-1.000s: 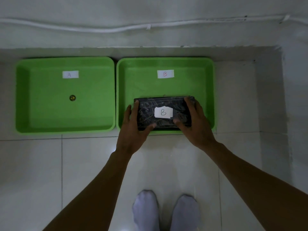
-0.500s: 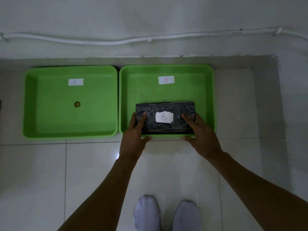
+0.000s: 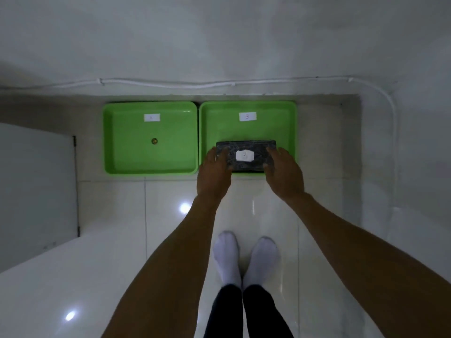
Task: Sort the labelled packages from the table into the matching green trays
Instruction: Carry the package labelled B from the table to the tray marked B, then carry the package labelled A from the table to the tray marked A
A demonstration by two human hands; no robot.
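Two green trays stand side by side on the tiled floor against the wall: tray A (image 3: pixel 109 147) on the left and tray B (image 3: pixel 246 131) on the right, each with a white letter label. A black wrapped package (image 3: pixel 260 151) with a white "B" label lies in tray B by its near wall. My left hand (image 3: pixel 213 174) hovers over the package's left end and my right hand (image 3: pixel 284 175) over its right end. Both have their fingers spread and look lifted off it.
A small round brass object (image 3: pixel 154 141) lies in the middle of tray A. A white flat panel (image 3: pixel 36 186) fills the left side. A white cable (image 3: pixel 195 82) runs along the wall. My feet in white socks (image 3: pixel 228 254) stand on glossy tiles below.
The package went down into tray B and stayed there. My hands let go and rose off it. The view has pulled up and back, so the trays look smaller.
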